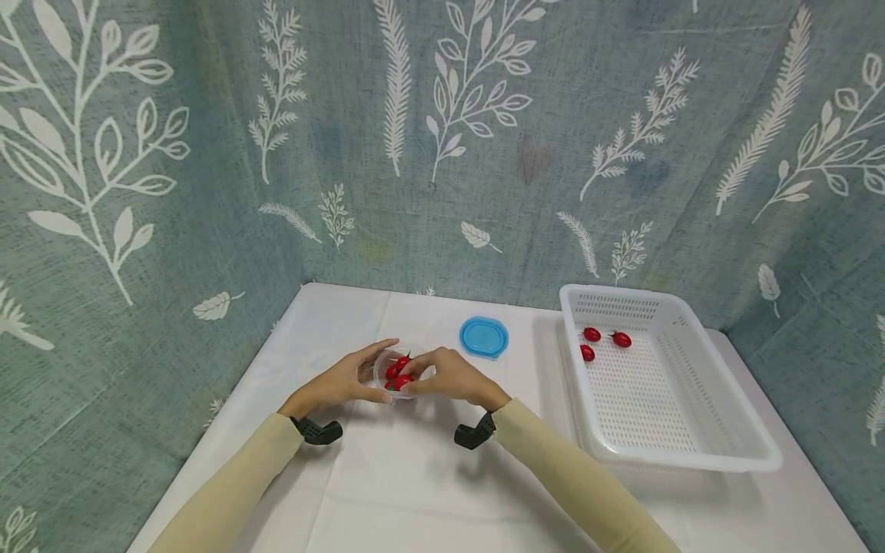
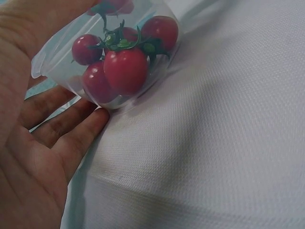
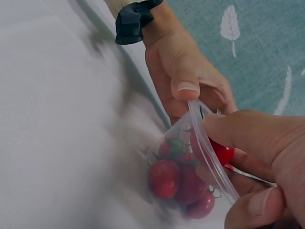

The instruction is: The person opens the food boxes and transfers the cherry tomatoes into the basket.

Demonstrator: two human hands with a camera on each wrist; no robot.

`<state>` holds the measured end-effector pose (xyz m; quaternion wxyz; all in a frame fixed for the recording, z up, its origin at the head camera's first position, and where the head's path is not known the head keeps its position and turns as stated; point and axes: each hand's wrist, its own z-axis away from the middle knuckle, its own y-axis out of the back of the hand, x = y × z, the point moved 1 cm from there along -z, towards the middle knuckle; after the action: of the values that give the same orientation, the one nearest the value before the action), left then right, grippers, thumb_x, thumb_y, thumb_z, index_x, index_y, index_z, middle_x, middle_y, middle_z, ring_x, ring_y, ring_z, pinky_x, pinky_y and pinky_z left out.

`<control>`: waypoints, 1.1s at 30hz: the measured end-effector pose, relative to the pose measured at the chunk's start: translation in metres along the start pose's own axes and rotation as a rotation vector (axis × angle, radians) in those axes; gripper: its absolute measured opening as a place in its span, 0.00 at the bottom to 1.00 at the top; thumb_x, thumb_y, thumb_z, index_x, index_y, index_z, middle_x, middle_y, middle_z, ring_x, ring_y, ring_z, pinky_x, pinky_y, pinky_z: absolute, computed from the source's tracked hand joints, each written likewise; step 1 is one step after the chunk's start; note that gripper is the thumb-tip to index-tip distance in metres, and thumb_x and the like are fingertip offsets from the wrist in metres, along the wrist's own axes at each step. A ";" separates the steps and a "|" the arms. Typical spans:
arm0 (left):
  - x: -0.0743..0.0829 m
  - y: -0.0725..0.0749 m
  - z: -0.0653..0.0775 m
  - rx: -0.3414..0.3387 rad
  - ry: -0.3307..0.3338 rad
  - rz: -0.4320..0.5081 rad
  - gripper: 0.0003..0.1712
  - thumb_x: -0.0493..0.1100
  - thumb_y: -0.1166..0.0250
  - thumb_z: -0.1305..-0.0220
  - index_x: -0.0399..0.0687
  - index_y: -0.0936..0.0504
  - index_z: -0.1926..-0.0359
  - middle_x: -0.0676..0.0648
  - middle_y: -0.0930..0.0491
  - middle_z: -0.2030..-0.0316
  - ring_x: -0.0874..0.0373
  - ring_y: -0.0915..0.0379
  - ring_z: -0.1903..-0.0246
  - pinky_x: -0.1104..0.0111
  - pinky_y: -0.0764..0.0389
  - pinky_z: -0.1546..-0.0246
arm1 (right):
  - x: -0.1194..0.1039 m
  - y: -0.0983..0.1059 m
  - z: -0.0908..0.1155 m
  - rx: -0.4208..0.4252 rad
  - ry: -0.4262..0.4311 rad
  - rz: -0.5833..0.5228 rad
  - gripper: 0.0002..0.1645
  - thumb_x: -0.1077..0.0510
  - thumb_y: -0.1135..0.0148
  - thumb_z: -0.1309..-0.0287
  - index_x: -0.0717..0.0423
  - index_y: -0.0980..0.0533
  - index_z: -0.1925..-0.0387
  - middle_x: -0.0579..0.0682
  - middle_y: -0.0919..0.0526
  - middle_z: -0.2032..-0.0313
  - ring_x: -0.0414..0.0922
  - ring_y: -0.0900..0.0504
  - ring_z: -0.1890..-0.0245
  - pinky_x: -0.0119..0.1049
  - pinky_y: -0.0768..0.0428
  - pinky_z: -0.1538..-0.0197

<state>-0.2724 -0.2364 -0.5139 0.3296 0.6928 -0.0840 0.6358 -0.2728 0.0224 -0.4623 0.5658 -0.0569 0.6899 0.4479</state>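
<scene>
A clear plastic container (image 2: pixel 62 69) holds several red cherry tomatoes (image 2: pixel 126 71) with green stems. My left hand (image 1: pixel 342 382) grips it from the left, its thumb at the rim and the other fingers around the far side and base. From the right, my right hand (image 1: pixel 452 376) reaches over the container's mouth. In the right wrist view, its fingers pinch a cherry tomato (image 3: pixel 223 153) at the rim, above the others seen through the wall. Part of that tomato is hidden behind the fingers and the rim.
A blue lid (image 1: pixel 484 338) lies on the white-covered table (image 1: pixel 415 491) behind the container. To the right stands a white perforated basket (image 1: pixel 754 453) with 3 cherry tomatoes (image 1: pixel 621 339) near its far left corner. Patterned curtain (image 1: pixel 442 230) closes off the back and sides.
</scene>
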 end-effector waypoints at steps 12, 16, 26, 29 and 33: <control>0.000 0.000 -0.002 0.027 0.033 -0.035 0.63 0.52 0.18 0.47 0.62 0.48 0.17 0.52 0.52 0.20 0.46 0.59 0.21 0.47 0.39 0.27 | -0.008 0.019 0.012 0.088 0.009 0.078 0.17 0.52 0.27 0.37 0.46 0.13 0.47 0.39 0.13 0.54 0.43 0.17 0.53 0.36 0.18 0.57; 0.000 0.000 -0.003 0.032 0.037 -0.050 0.63 0.53 0.18 0.46 0.61 0.48 0.17 0.49 0.53 0.19 0.43 0.59 0.21 0.45 0.39 0.27 | -0.009 0.029 0.017 0.116 0.006 0.110 0.15 0.51 0.27 0.37 0.43 0.13 0.49 0.36 0.14 0.58 0.38 0.19 0.53 0.39 0.19 0.47; 0.000 0.000 -0.003 0.043 0.053 -0.077 0.64 0.57 0.17 0.49 0.65 0.46 0.18 0.53 0.51 0.20 0.47 0.58 0.21 0.48 0.37 0.27 | -0.016 0.063 0.039 0.205 -0.040 0.100 0.13 0.47 0.27 0.37 0.40 0.13 0.51 0.38 0.16 0.56 0.43 0.20 0.65 0.39 0.19 0.61; 0.000 0.000 -0.003 0.043 0.046 -0.083 0.64 0.57 0.17 0.49 0.66 0.46 0.18 0.53 0.50 0.20 0.47 0.57 0.21 0.49 0.37 0.28 | -0.016 0.075 0.047 0.235 -0.047 0.099 0.11 0.47 0.27 0.37 0.39 0.13 0.53 0.38 0.15 0.56 0.45 0.22 0.74 0.38 0.21 0.68; 0.001 0.000 -0.002 0.038 0.031 -0.091 0.63 0.55 0.18 0.48 0.64 0.46 0.18 0.53 0.50 0.20 0.46 0.58 0.21 0.49 0.38 0.27 | -0.013 0.090 0.058 0.274 -0.071 0.091 0.13 0.47 0.26 0.38 0.38 0.13 0.52 0.39 0.14 0.57 0.45 0.24 0.75 0.37 0.24 0.71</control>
<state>-0.2743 -0.2348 -0.5129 0.3464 0.6922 -0.0354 0.6321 -0.2785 0.1097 -0.3992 0.5713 0.0681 0.7262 0.3763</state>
